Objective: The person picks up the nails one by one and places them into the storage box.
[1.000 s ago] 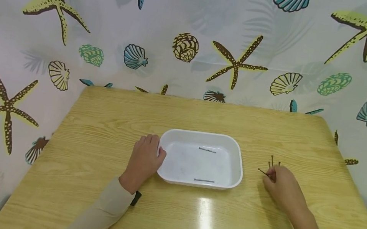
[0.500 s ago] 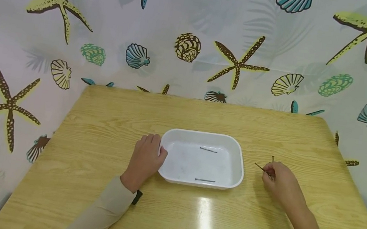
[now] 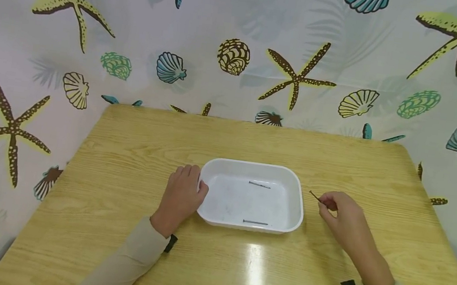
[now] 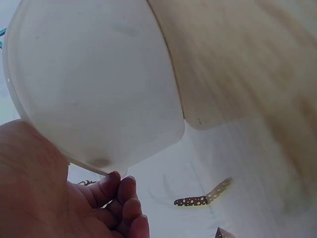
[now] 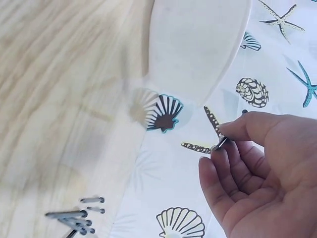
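A white plastic tray sits mid-table, with two nails inside: one nail toward the far side, another nail near the front wall. My left hand grips the tray's left end, thumb over the rim and fingers outside; the left wrist view shows those fingers curled at the edge. Just right of the tray, my right hand pinches a nail between thumb and fingertips, raised above the table. Its pointed left end aims at the tray. Several nails lie in a small pile, visible in the right wrist view.
The wooden table carries the tray. A cloth printed with starfish and shells hangs behind and along both sides. My right hand covers the nail pile in the head view.
My right hand has lifted away from the nail pile and moved left and slightly up toward the tray, with one nail pinched. The left hand stays at the tray's end.
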{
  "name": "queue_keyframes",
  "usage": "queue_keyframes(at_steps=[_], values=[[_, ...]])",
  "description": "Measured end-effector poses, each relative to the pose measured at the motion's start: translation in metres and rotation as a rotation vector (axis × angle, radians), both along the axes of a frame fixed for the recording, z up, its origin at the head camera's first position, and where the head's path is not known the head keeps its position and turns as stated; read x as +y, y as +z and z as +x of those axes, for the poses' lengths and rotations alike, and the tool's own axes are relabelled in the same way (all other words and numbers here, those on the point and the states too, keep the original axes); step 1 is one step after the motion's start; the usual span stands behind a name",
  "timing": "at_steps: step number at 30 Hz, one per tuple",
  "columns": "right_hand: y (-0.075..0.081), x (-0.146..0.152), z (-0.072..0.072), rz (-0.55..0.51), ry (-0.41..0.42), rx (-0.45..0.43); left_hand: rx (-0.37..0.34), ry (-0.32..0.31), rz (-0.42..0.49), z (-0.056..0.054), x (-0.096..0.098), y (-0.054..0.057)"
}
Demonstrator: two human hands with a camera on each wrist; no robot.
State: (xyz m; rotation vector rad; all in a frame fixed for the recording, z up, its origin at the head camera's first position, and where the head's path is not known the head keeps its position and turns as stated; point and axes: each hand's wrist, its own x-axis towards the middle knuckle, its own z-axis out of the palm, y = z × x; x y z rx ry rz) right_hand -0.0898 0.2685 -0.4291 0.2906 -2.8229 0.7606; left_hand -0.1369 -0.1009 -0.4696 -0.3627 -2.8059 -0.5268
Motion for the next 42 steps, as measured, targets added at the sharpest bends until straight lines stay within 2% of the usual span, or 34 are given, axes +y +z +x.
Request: queue_keyframes(at_steps=[5,11,21,33,42], values=[[0.007,-0.009,-0.002,-0.016,0.018,0.001,-0.007,0.007,-0.004,-0.001,0.000,-0.001],[0.007,-0.018,-0.004,-0.025,0.021,-0.006,-0.002,0.007,-0.006,-0.001,0.000,-0.001],[0.012,-0.036,-0.007,-0.037,0.042,-0.079,-0.036,0.011,0.000,-0.001,0.001,0.001],[0.007,-0.054,-0.010,-0.053,0.126,-0.052,-0.019,0.002,-0.011,0.000,0.002,0.004],[0.003,-0.070,-0.016,-0.037,0.186,-0.052,0.001,0.010,-0.027,0.000,0.001,0.000]])
